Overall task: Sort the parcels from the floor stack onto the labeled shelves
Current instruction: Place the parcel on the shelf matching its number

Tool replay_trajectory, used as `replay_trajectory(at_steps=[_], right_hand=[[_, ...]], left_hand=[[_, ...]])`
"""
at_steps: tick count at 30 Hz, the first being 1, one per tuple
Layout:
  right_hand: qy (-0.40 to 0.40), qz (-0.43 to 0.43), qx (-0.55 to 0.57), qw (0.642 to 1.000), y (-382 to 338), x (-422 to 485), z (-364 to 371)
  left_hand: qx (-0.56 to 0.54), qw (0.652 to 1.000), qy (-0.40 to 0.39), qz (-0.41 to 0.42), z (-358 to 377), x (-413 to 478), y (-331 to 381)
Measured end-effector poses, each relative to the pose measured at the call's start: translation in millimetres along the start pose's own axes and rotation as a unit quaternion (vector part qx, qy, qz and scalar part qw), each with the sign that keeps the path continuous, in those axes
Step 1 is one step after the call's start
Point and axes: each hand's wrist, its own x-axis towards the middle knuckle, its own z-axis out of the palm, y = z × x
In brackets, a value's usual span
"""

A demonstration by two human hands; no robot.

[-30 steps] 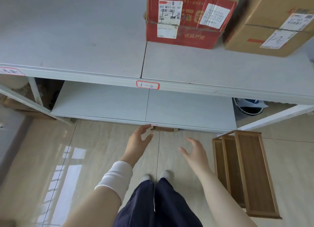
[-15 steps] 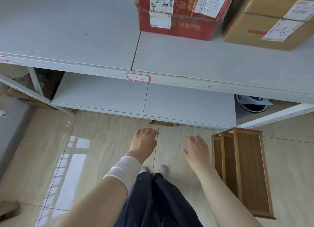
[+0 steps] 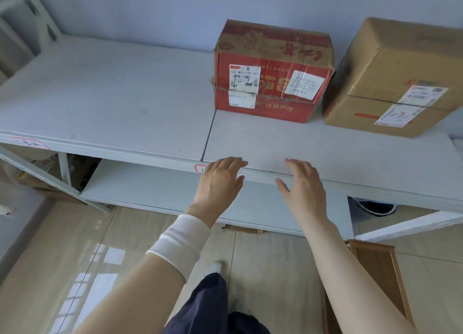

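Observation:
A red carton (image 3: 271, 70) with white shipping labels stands on the white shelf (image 3: 112, 103), right of its middle seam. Beside it on the right sits a brown carton (image 3: 390, 75) with a label marked 1-2. My left hand (image 3: 218, 181) hovers at the shelf's front edge, fingers apart, holding nothing, and covers most of the red-bordered shelf label (image 3: 199, 168). My right hand (image 3: 303, 186) is also spread and empty, over the same edge a little to the right. Both hands are well short of the cartons.
A lower shelf board (image 3: 155, 191) lies under the top one. A wooden rack (image 3: 375, 266) stands on the tiled floor at the right. A dark bucket (image 3: 375, 207) sits under the shelf's right end. Another red-bordered label (image 3: 31, 143) marks the left edge.
The view has tilted up, so the whole cartons and back wall now show. Both hands have risen from over the floor to the front edge of the top shelf.

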Motion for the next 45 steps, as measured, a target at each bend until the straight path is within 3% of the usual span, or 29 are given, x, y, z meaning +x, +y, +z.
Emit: replay_trajectory(at_steps=[7,12,17,21,28,39,45], right_hand=[[0.06,0.133,0.131,0.98,6.9,88.9,-25.0],[0.065,0.159,0.206,0.963,17.9,127.8,-24.4],[0.08,0.148,0.277,0.946,43.2,176.8,-0.5],[0.15,0.118,0.343,0.92,60.8,193.2,25.0],[0.182,0.129,0.408,0.885,71.7,216.7,43.4],[0.211,0.149,0.38,0.888,72.2,245.9,53.5],[0.144,0.176,0.415,0.881,64.5,232.1,41.5]], left_hand=[[-0.093,0.989,0.012,-0.112,-28.4,94.7,-36.6],[-0.164,0.973,0.011,-0.16,-20.1,131.7,-54.5],[-0.338,0.913,0.044,-0.223,-4.0,185.4,-80.4],[-0.448,0.873,0.076,-0.178,18.3,208.0,-89.5],[-0.452,0.869,0.14,-0.144,40.9,222.8,-102.1],[-0.452,0.869,0.142,-0.143,44.0,254.5,-112.9],[-0.47,0.851,0.12,-0.198,31.2,239.2,-93.7]])
